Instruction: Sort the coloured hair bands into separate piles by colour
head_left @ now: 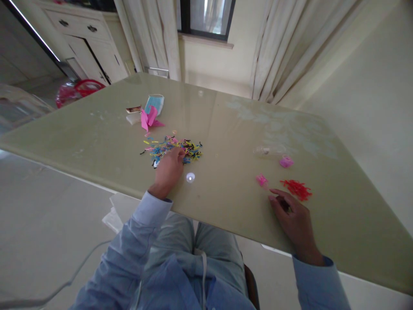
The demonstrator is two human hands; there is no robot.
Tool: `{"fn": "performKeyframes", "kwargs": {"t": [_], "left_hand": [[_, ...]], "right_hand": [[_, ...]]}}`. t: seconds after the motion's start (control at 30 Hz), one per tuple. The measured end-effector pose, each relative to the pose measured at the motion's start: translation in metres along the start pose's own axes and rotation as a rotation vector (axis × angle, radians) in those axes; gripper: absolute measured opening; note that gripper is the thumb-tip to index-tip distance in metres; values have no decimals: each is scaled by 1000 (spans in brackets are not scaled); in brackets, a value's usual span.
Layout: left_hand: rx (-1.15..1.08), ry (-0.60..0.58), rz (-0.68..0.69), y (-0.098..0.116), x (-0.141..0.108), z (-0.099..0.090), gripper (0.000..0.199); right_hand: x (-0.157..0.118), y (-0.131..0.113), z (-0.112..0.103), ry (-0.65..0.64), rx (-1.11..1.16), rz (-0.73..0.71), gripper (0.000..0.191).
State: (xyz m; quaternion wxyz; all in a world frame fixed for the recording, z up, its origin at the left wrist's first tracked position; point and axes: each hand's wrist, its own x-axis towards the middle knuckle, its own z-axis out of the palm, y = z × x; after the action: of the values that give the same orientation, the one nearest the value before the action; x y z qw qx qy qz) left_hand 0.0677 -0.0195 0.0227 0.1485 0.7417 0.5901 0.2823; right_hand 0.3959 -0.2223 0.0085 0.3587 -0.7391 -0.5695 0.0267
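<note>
My left hand (170, 167) reaches into a pile of small multicoloured bands (192, 150), blue, yellow, black and pink. Its fingertips are pinched together at the pile; whatever is between them is too small to make out. On the right, my right hand (295, 219) hovers just above the table with curled fingers, the thumb and index tips slightly apart and nothing clear between them. Right by those tips lies a little pink heap of bands (262, 180). A heap of red bands (297, 190) sits just beyond the hand, and a pink-purple bundle (286, 161) lies farther back.
A small clear round piece (190, 177) lies beside my left hand. A transparent container (265, 150) rests near the pink-purple bundle. Farther left are a blue face mask (155, 104), folded pink paper (150, 119) and a small packet (133, 110). The table's front edge (206, 221) runs before my lap.
</note>
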Motion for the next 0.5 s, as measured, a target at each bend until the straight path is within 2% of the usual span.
{"fn": "performKeyframes", "kwargs": {"t": [0.2,0.5], "left_hand": [[-128,23,39,0,1,-1,22],[-112,7,14,2,0,-3,30]], "right_hand": [[0,0,-1,-8,-3,4,33],[1,-3,-2,-26,-17,7,32]]}}
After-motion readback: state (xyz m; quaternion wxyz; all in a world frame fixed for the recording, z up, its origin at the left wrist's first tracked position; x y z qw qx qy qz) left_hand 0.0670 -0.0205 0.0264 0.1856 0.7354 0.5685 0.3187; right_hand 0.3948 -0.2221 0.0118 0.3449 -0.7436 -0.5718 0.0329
